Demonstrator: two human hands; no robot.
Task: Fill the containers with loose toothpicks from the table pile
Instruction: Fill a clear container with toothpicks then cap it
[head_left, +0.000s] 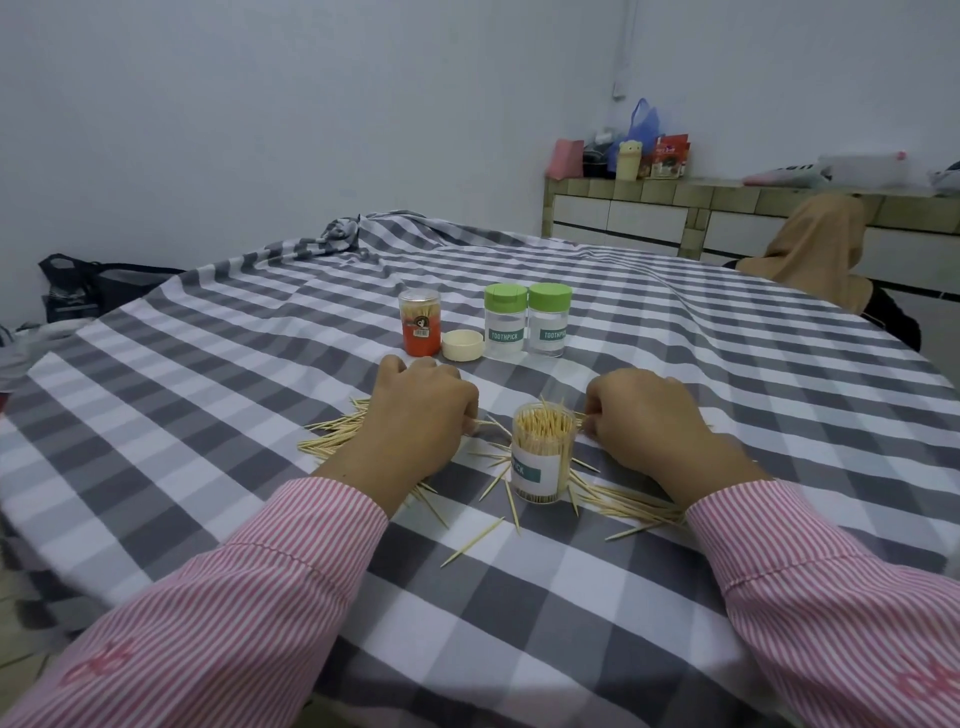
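Hands in pink-and-white striped sleeves rest low on a grey-and-white checked tablecloth (519, 613), at the centre of the frame. The left hand (415, 415) has its fingers curled down, pinching thin wooden toothpicks (332, 436) from a loose scatter beneath it. The right hand (644, 421) is also curled, its fingertips gripping a few toothpicks just beside the rim of an open clear plastic jar with a white label (540, 457). This jar stands upright between the hands, packed with toothpicks. More lie strewn around its base. Above centre, well apart from the hands, stand a clear container with a red label (420, 325), a cream round lid (462, 345), and two clear green-capped containers (527, 322) touching side by side.
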